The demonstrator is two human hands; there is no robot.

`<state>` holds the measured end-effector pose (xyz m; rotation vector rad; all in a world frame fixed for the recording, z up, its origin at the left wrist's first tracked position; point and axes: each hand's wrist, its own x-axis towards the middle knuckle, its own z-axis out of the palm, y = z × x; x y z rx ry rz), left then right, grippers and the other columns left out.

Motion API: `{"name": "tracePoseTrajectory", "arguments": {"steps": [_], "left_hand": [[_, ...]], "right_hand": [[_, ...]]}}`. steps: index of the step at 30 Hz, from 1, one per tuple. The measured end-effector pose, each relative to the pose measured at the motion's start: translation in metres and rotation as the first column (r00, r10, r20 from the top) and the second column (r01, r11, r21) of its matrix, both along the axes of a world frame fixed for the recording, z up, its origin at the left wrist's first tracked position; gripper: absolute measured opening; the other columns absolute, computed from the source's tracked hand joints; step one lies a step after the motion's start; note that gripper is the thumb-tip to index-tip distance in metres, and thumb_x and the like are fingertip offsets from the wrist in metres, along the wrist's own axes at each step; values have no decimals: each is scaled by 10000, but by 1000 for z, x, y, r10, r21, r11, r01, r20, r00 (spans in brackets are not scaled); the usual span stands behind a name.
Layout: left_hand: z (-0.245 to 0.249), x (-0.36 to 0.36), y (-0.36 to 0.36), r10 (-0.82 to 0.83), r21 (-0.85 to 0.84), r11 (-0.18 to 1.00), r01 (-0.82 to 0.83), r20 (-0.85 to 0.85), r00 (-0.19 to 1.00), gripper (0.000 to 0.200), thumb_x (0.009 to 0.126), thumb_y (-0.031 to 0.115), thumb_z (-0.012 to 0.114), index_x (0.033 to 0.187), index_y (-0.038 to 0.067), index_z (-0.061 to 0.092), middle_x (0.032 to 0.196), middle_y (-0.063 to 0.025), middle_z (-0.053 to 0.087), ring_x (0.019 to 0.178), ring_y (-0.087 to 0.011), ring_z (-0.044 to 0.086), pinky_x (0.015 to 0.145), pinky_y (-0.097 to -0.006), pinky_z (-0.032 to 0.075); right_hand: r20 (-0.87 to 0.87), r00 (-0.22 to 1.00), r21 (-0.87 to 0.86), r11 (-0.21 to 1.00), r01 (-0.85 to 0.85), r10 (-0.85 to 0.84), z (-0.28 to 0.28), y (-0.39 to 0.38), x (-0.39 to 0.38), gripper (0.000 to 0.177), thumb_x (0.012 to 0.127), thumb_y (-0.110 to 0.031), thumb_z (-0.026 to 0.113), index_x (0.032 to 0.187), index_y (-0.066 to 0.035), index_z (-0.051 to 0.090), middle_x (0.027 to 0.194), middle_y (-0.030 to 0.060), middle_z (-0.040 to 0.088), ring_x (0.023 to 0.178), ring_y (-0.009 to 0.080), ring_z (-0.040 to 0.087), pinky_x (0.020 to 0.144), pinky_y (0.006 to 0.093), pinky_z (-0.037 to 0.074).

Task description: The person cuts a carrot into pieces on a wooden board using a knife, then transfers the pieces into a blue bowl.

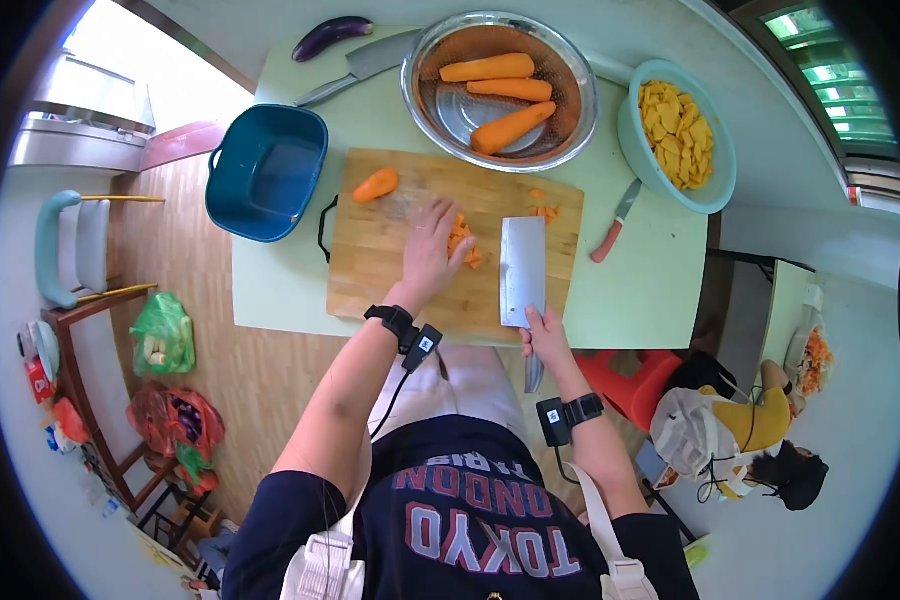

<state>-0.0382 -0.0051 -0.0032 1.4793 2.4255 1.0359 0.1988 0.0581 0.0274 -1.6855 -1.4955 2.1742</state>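
At the far left of the table (650, 290) stands an empty blue basin (266, 170), with an eggplant (332, 36) and a large knife (365, 65) lying beyond it. Just right of the basin lies a wooden cutting board (370, 260), and a stub of carrot (376, 185) rests near its far left corner, apart from the hands. The left hand (430, 255) lies palm down on the middle of the board, fingers loosely spread and slightly curled. Its fingertips touch a small heap of carrot pieces (462, 240) just to its right. Right beside the heap is a cleaver (522, 270), its broad blade facing the camera and lying over the board. The right hand (542, 335) is wrapped closed around the handle at the board's near edge. A few more orange bits lie on the board past the blade. Beyond the board, a metal bowl (457, 112) holds three whole carrots. Further right, a small red-handled knife (610, 225) lies on the table, and a pale green bowl (627, 125) is filled with cut yellow pieces.
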Motion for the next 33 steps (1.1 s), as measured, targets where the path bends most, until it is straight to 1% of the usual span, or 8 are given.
{"name": "tracePoseTrajectory", "arguments": {"steps": [2,6,8,17,20,25,29,33], "left_hand": [[-2,-1,-4,-125,69,990,119,86,988,529,790,306,637,1201,12,478,1251,-173,446,1193,-380,389,1017,-460,308],[16,13,-6,-162,85,984,155,86,983,549,751,257,683,1210,30,485,1231,-170,463,1159,-366,425,987,-435,347],[18,19,-6,-61,145,988,46,97,993,554,719,254,713,1188,39,510,1234,-178,459,1164,-373,419,973,-434,359],[16,5,-16,222,235,933,-274,223,949,400,748,153,688,1104,16,569,1238,-186,451,1192,-364,394,988,-420,348],[42,-28,-26,305,330,873,-359,206,930,363,763,105,667,1100,8,573,1244,-178,453,1187,-352,401,998,-411,338],[82,-111,-45,507,395,770,-501,97,856,306,820,135,622,1101,14,594,1199,-183,502,1142,-321,452,953,-381,375],[66,-179,-68,596,360,719,-595,122,793,242,847,122,584,1065,20,613,1139,-169,555,1070,-301,505,911,-359,406],[50,-207,-87,589,271,763,-587,82,804,182,870,118,559,995,8,634,1020,-129,616,975,-244,574,844,-323,447]], "right_hand": [[-25,999,-32,999,22,-22,-3,-10,-7,273,942,-324,460,901,-55,441,573,6,461,380,94,427,368,247,407],[-66,998,-77,997,-30,25,-20,-24,-38,254,952,-303,440,914,-52,430,571,13,459,380,100,435,362,255,406],[-80,986,-16,988,-151,149,-22,-32,-55,245,956,-296,426,931,-53,424,568,11,449,376,100,425,357,258,402],[-225,952,-28,976,-217,205,4,-53,-102,236,960,-285,415,920,-53,415,552,11,432,365,97,412,344,253,380],[-298,886,67,933,-353,356,27,-52,-135,228,959,-288,420,996,-63,420,556,-3,425,372,74,413,350,232,389],[-348,803,179,875,-450,485,73,-53,-208,251,946,-282,451,848,-59,392,551,6,440,369,80,427,340,238,381],[-334,819,190,884,-426,467,84,-52,-229,235,941,-277,459,859,-62,409,545,5,444,371,79,435,330,243,382],[-270,897,140,936,-322,349,71,-39,-205,235,935,-283,470,841,-77,405,511,9,422,344,91,413,306,271,353]]}}
